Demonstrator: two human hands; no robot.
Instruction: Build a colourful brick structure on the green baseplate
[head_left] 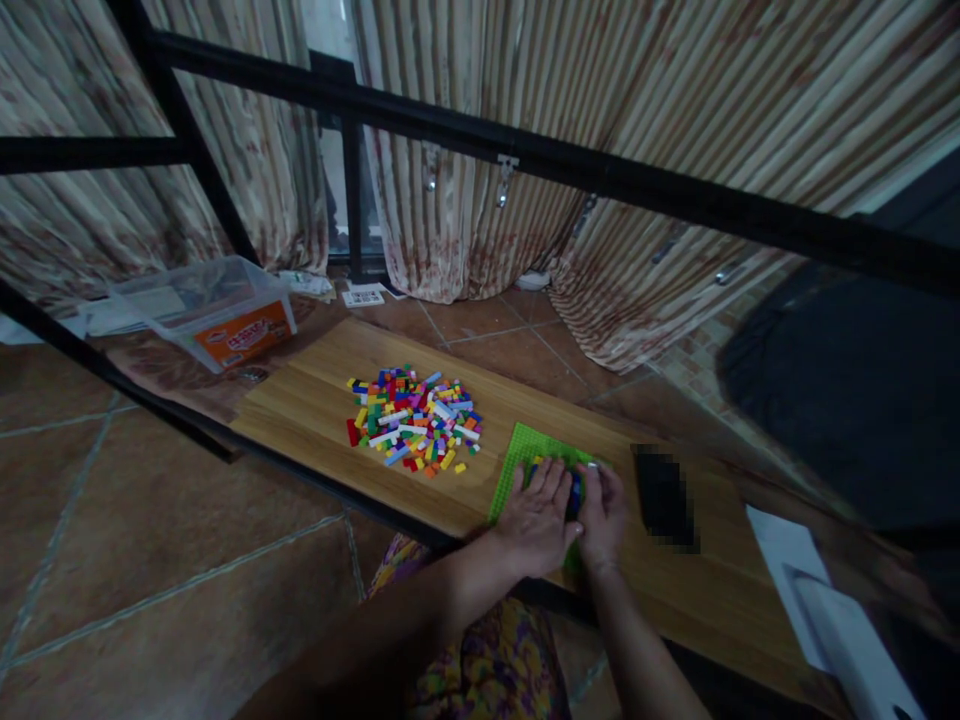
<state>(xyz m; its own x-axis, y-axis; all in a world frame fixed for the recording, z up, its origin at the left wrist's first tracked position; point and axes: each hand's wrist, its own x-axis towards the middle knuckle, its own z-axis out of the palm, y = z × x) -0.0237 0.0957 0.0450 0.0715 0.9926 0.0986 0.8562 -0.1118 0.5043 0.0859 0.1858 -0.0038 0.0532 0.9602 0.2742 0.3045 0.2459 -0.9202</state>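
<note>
A green studded baseplate lies on the wooden table, with blue and yellow bricks built on it, mostly covered by my hands. My left hand rests flat across those bricks, its fingers stretched out. At the baseplate's right side, my right hand has its fingers curled in against the bricks. A small whitish spot shows at its fingertips; whether it is a brick or a nail I cannot make out. To the left lies a loose heap of coloured toy bricks.
The wooden table has a dark pixelated object on its right part. A clear plastic bin with an orange label stands beyond its left end. White paper lies at the right end. Black metal bars cross in front of the curtains.
</note>
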